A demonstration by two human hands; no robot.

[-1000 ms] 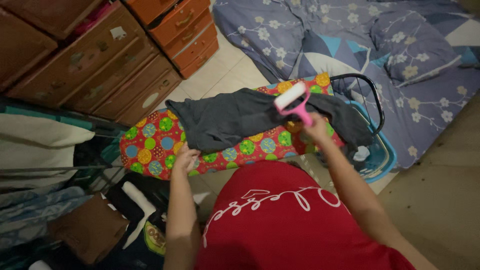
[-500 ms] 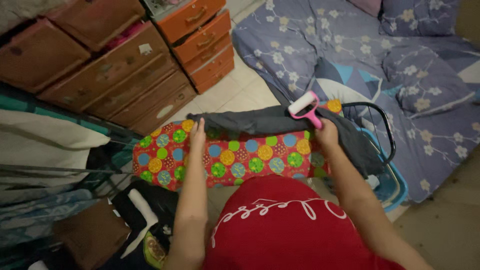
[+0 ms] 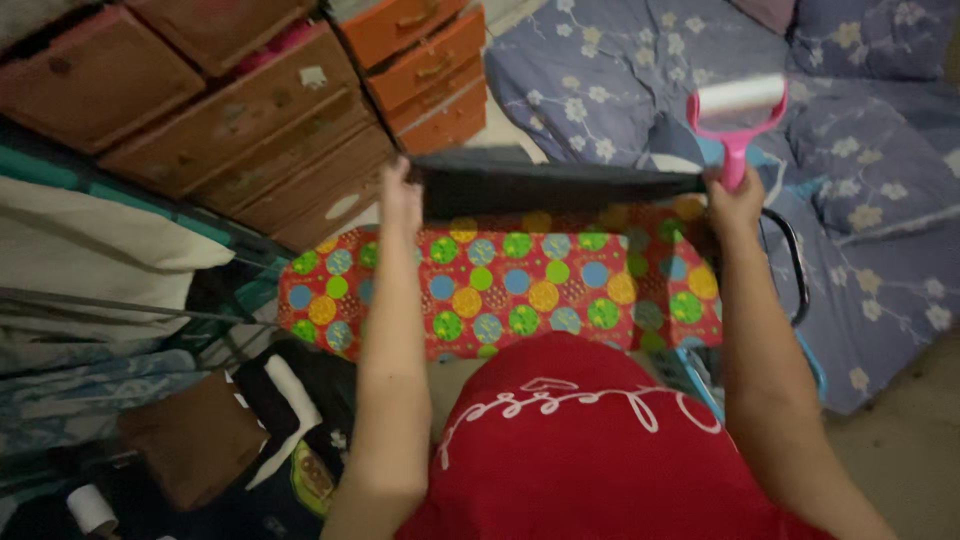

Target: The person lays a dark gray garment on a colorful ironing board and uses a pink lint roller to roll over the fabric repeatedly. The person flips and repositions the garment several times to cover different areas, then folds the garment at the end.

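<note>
A dark grey garment (image 3: 555, 187) is stretched in the air between both my hands, above a small ironing board with a red cover of coloured dots (image 3: 500, 290). My left hand (image 3: 400, 197) grips its left end. My right hand (image 3: 737, 199) grips its right end together with the handle of a pink lint roller (image 3: 738, 112), whose white roll points up above the hand. My red shirt (image 3: 580, 440) fills the lower middle of the view.
Brown and orange plastic drawer units (image 3: 250, 110) stand at the upper left. A bed with a blue flowered cover (image 3: 850, 170) lies at the right. A blue basket with a black handle (image 3: 795, 290) sits beside the board. Folded clothes (image 3: 200, 440) are piled at the lower left.
The grey garment lay spread on the board; both hands have taken its ends and lifted it taut. The lint roller has risen with the right hand. The view has shifted a little.
</note>
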